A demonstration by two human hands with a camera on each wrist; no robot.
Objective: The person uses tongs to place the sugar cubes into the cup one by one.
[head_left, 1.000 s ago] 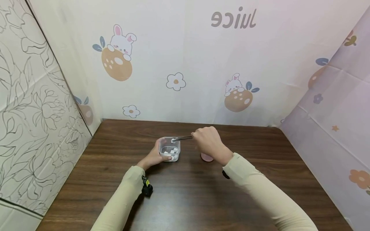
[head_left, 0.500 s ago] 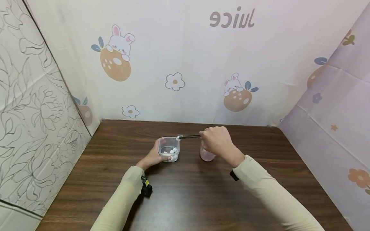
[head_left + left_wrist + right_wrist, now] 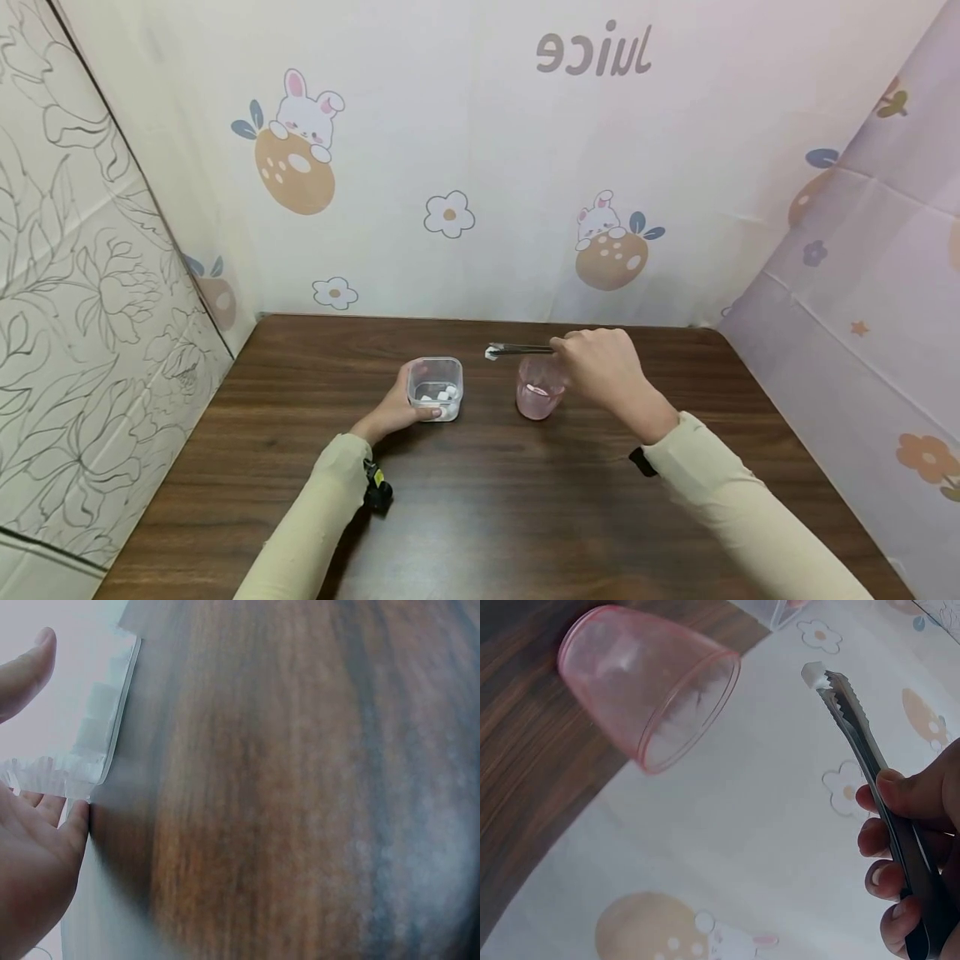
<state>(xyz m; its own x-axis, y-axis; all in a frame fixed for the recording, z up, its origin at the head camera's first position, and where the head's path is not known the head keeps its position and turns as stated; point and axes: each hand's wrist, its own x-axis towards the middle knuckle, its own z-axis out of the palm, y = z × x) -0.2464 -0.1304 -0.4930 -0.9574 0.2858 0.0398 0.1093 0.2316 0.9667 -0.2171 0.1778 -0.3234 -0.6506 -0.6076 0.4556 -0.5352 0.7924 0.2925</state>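
Observation:
My left hand (image 3: 396,408) grips a clear square plastic container (image 3: 437,367) by its left side, the thumb over the front wall. Several small white cubes (image 3: 447,395) lie in the bottom of it. My right hand (image 3: 602,367) holds metal tongs (image 3: 525,349), whose toothed tips (image 3: 840,694) pinch one white cube (image 3: 814,675). In the head view that cube hangs between the container and a pink see-through cup (image 3: 538,400). The cup stands upright, partly behind the tongs and right hand. In the right wrist view the cup (image 3: 641,682) is apart from the tongs.
A dark wood-grain table (image 3: 480,517) bears the container and cup. Behind it hangs a pale printed backdrop (image 3: 465,150), with more patterned sheets at the left and right. A small black device (image 3: 377,490) sits at the left wrist.
My right hand has moved right with the tongs, lifting the white cube out of the container and carrying it toward the cup. More of the cup shows. The left hand has stayed on the container.

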